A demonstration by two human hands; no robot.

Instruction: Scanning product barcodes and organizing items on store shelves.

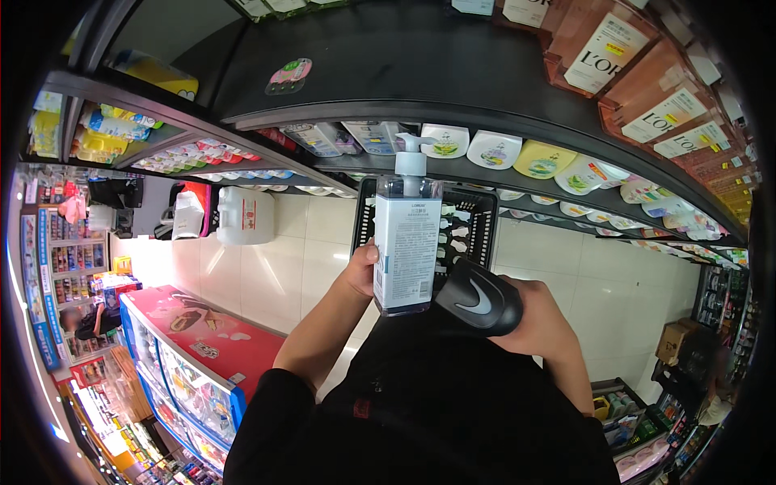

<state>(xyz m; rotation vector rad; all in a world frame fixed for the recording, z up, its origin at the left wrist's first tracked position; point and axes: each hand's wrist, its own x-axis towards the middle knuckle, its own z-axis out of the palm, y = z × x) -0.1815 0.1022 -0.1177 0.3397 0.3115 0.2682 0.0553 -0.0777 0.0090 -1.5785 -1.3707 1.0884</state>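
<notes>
I have my left hand [361,271] gripping a bottle [407,250], my right hand [540,317] a scanner [488,301]; shelf [388,65] beyond both, tiled floor [598,295] below, red-topped cabinet [250,343] leftward.

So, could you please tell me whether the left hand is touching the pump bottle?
Touching: the head view shows the left hand gripping the pump bottle by its left edge.

Someone is wearing a black short-sleeved top [453,412]
Its left sleeve [271,420] and right sleeve [578,428] are ending around the elbows, leaving the left forearm [318,333] and right forearm [571,383] showing bare; a small dark-red rectangular patch [361,407] (its finer markings blurring) is marking the front, pale specks [377,385] showing just above it.
</notes>
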